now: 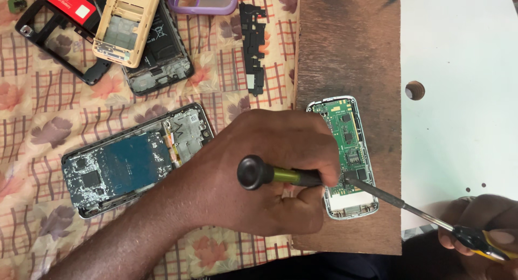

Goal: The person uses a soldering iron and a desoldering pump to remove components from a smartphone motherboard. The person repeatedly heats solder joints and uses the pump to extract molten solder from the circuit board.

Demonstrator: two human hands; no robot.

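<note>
A small phone (349,142) with its cover off and a green circuit board showing lies on a brown wooden board (350,53). My left hand (270,142) rests over the phone's left side, shut on a screwdriver (280,175) with a black end cap and a green handle; its tip is hidden under my fingers. My right hand (485,218), at the lower right corner, grips a tool with a yellow and black handle (480,243). That tool's long metal shaft (399,202) reaches up and left to the lower part of the circuit board.
On the floral cloth (32,129) to the left lies an opened smartphone (135,161) with a blue shield. Further back are a beige phone frame (127,24), a black frame (54,40), a red battery (70,5), a purple tray (205,4) and a black plastic strip (253,42). The white table (458,69) has a hole (414,90).
</note>
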